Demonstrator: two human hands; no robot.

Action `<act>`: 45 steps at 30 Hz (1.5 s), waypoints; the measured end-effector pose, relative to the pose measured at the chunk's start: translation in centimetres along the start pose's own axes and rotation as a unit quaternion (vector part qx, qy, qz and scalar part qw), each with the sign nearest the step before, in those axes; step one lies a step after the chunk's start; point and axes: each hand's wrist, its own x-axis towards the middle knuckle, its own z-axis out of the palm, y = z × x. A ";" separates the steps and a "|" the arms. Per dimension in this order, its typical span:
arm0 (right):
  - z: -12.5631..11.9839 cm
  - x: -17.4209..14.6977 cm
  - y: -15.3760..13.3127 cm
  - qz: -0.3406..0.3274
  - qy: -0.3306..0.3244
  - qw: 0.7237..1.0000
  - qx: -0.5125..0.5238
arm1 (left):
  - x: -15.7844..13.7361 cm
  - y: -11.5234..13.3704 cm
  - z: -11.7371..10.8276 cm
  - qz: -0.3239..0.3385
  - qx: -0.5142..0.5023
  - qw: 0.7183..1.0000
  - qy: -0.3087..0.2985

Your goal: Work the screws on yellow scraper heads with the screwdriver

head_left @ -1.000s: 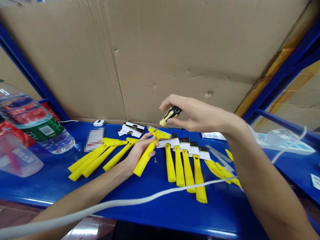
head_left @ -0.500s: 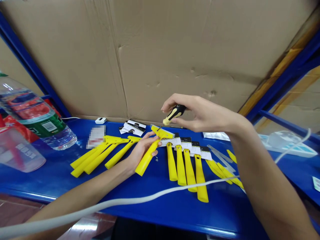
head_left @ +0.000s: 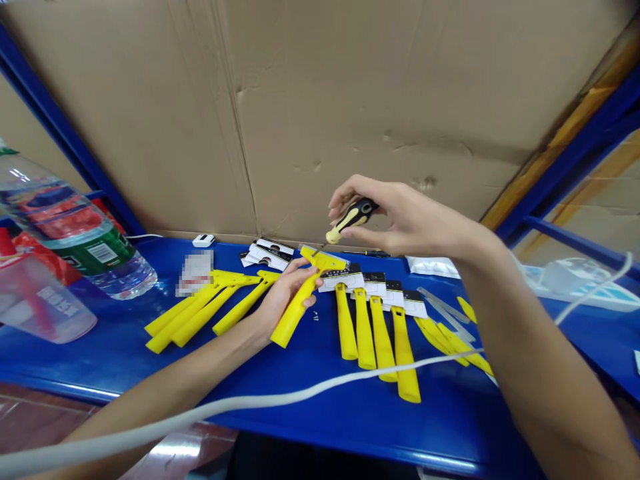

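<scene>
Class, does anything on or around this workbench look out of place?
The white cable looks oddly placed: it crosses the view in front of the left forearm and behind the right forearm, where it might snag. Nothing looks spilled.

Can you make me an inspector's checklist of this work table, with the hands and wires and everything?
Surface: blue table, carrying many things.
Job's things: loose yellow tools on both sides; screwdriver; tiny screws.
Clutter: water bottle and clear cup at the left.
Hands: left hand holds another yellow tool; right hand grips the screwdriver, its tip at that tool's head.
Cables: white cable crosses the view.
Surroundings: cardboard behind, blue frame at both sides.
</scene>
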 end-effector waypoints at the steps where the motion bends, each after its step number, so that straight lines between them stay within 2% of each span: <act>1: 0.0 0.0 -0.1 0.005 0.002 1.000 0.005 | 0.0 0.0 0.0 -0.003 0.010 1.000 0.002; 5: 0.0 0.1 -0.4 0.018 0.011 1.000 -0.009 | -0.1 -0.4 0.0 -0.012 0.050 0.999 -0.010; 8: 0.1 0.1 -0.3 0.002 -0.006 1.000 -0.007 | 0.0 -0.9 -0.2 -0.013 0.049 0.999 -0.019; 12: 0.2 0.1 -0.3 0.004 -0.026 0.999 0.023 | 0.1 -1.1 -0.4 -0.006 0.034 0.999 -0.005; 20: 0.2 0.1 -0.4 0.008 -0.007 1.000 0.001 | 0.2 -1.0 -0.3 -0.009 0.032 0.999 0.004; 27: 0.3 0.1 -0.5 -0.001 -0.019 0.999 0.037 | 0.0 -0.6 0.3 -0.023 0.059 0.998 0.021; 31: 0.2 0.1 -0.7 0.009 0.001 1.000 0.016 | -0.2 -0.7 0.5 -0.016 0.063 0.998 0.004; 34: 0.0 0.0 -0.8 -0.005 -0.011 1.000 0.017 | -0.2 -1.0 0.3 -0.016 0.058 0.998 -0.009; 37: -0.1 0.0 -0.8 -0.007 -0.027 0.999 0.027 | 0.0 -1.1 0.0 -0.013 0.062 0.998 -0.003; 42: 0.1 0.1 -0.5 -0.002 0.007 1.000 -0.009 | 0.0 -0.8 0.1 -0.004 0.061 0.998 0.008; 45: 0.1 0.0 -0.2 -0.001 -0.005 1.000 -0.027 | -0.1 -1.0 0.3 -0.006 0.059 0.998 0.006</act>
